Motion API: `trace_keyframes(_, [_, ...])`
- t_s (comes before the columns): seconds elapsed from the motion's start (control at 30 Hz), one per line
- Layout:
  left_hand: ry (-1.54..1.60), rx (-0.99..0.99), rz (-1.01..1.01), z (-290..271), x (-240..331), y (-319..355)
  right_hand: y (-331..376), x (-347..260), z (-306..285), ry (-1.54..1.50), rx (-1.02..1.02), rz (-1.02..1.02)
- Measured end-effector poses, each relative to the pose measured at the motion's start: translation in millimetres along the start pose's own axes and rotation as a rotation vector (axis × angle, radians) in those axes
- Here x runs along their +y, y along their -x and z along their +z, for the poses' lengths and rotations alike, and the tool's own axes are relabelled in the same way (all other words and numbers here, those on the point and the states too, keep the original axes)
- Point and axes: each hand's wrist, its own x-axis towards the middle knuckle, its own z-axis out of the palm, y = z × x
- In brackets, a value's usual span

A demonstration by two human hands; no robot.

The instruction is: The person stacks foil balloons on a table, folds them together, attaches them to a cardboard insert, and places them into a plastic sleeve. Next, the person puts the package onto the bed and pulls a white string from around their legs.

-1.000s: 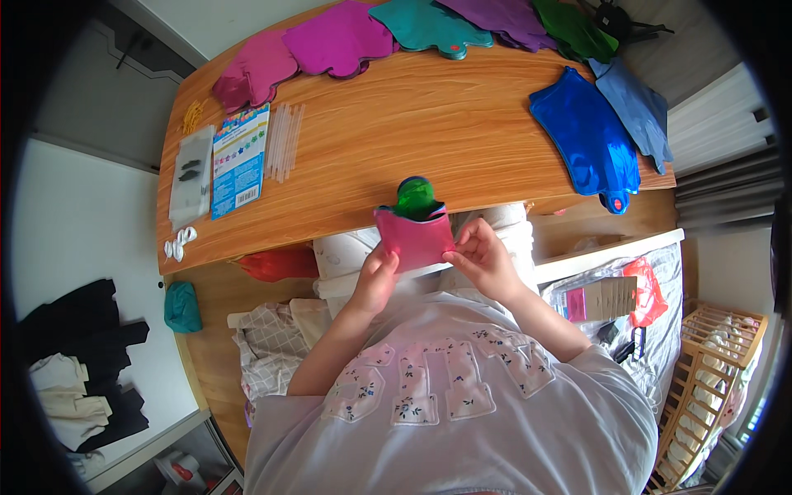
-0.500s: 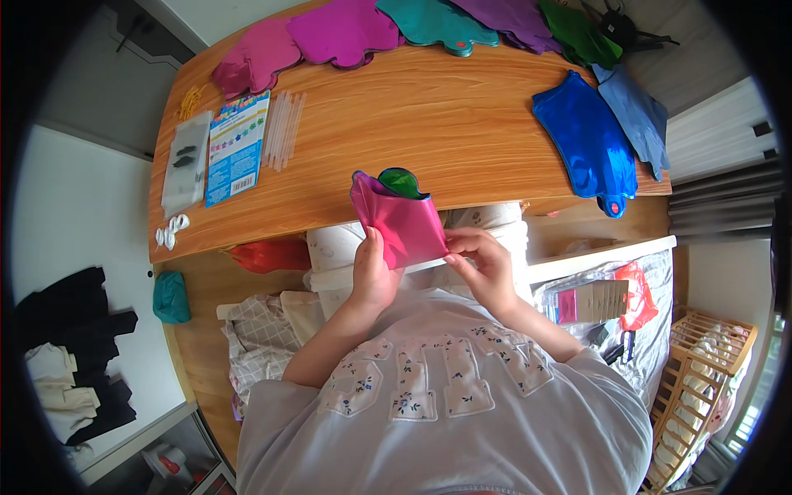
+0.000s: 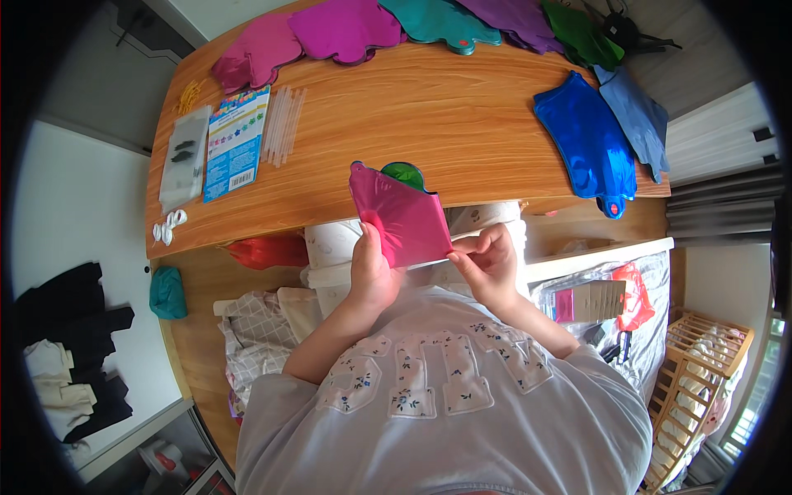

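— What is the person holding?

— A flat, shiny pink foil balloon [image 3: 402, 216]. It is being held up just in front of the wooden table [image 3: 429, 99], at its near edge. The left hand [image 3: 373, 271] is pinching the balloon's lower left side, fingers closed on it. The right hand [image 3: 488, 262] is nipping the lower right corner between thumb and fingertips.

— What is behind it?

— A green foil balloon [image 3: 404, 173] is peeking out, lying on the table.

— Which step is this?

— I think she is unfolding the pink one. Next she needs to pull gently so the foil is not tearing.
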Motion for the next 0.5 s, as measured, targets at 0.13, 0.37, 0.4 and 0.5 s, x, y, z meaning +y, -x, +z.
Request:
trace_keyframes(0.13, [-0.037, 0.114, 0.008, 9.9, 0.4, 3.9, -1.8, -0.2, 1.5, 0.052, -0.049, -0.103])
trace_keyframes(0.37, [-0.360, 0.129, 0.140, 4.7, -18.7, 5.4, -54.0, -52.4, 27.9, 0.627, -0.031, -0.107])
trace_keyframes(0.4, [-0.334, 0.166, 0.127, 4.5, -19.8, 4.9, -54.8, -52.6, 28.1, 0.624, -0.033, -0.104])
trace_keyframes(0.5, [-0.288, 0.266, 0.111, 32.4, -10.1, -1.9, -59.0, -47.6, 26.9, 0.551, 0.040, -0.065])
